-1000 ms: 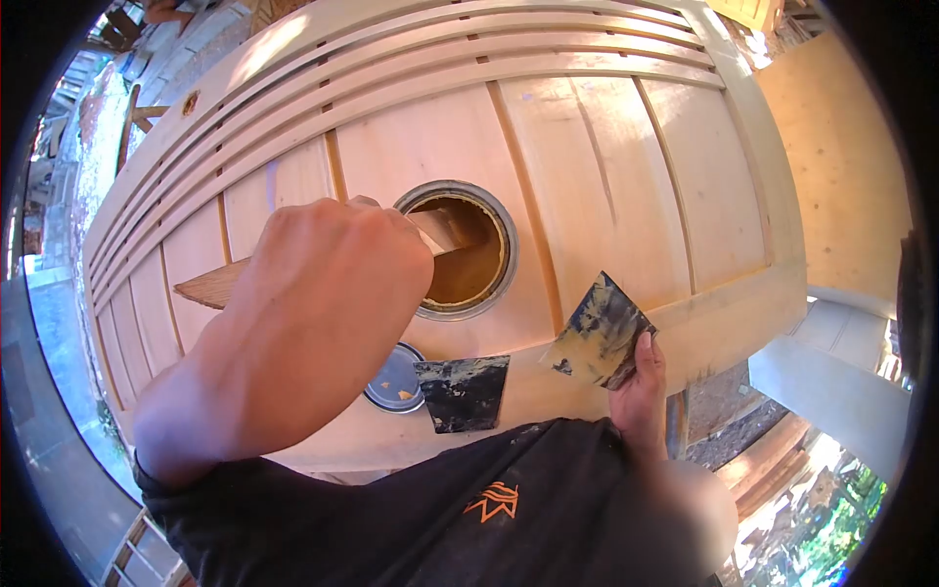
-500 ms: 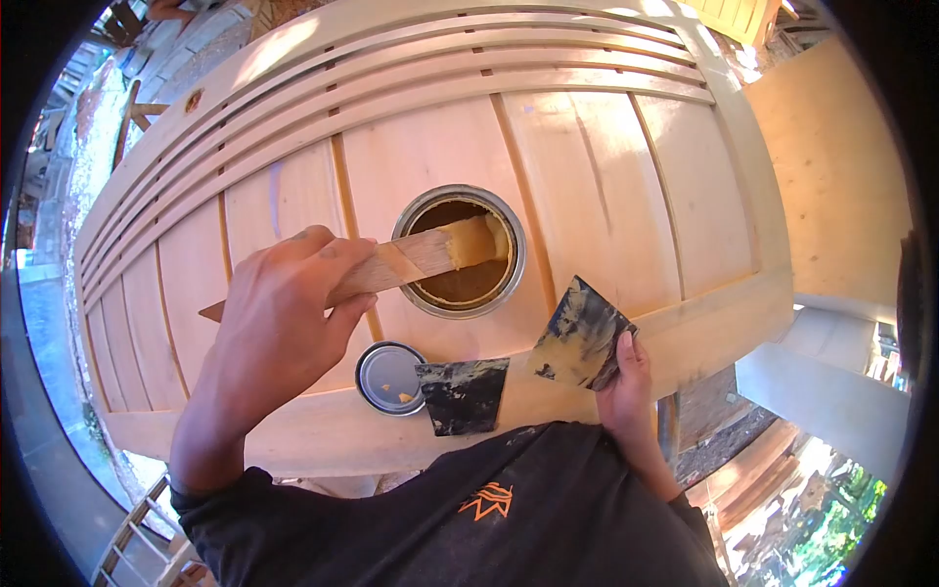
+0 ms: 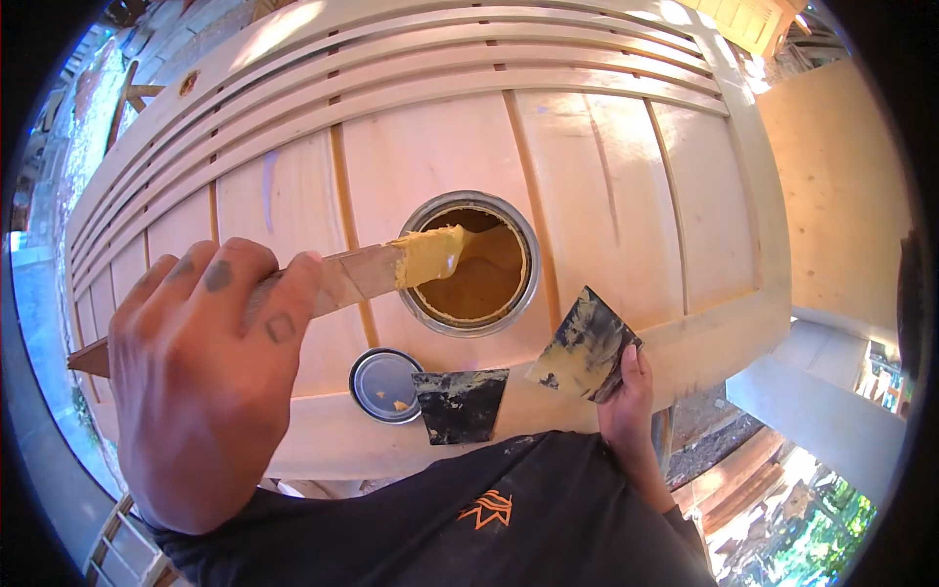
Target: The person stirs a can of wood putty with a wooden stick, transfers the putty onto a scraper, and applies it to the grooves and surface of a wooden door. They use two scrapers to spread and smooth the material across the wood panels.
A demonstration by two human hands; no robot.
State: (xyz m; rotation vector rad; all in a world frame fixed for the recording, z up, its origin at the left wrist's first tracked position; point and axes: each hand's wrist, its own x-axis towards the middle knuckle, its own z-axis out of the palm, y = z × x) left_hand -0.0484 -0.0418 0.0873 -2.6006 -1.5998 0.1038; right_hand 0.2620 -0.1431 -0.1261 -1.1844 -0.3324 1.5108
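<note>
My left hand (image 3: 210, 362) grips a flat wooden stick (image 3: 352, 279). Thick yellow-tan paste (image 3: 433, 256) coats its far end, which is over the left rim of an open round can (image 3: 419, 305). More of the paste lies inside the can. In my right hand (image 3: 627, 396) is a black, paste-smeared flat spreader (image 3: 585, 347), held by one edge between thumb and fingers. A second black spreader (image 3: 460, 409) lies near the edge of the wooden door panel (image 3: 430, 137), beside the can's round lid (image 3: 384, 383), which carries a few bits of paste.
Under the can, the wooden panel has long slats (image 3: 489, 49) along its far side and grooves between its boards. A plywood sheet (image 3: 831, 186) stands at the right. A ladder-like wooden frame (image 3: 122, 543) is at lower left.
My left hand has drawn the stick left and toward me, bringing its paste-covered end from inside the can's opening to the rim. My right hand still holds its spreader in nearly the same place.
</note>
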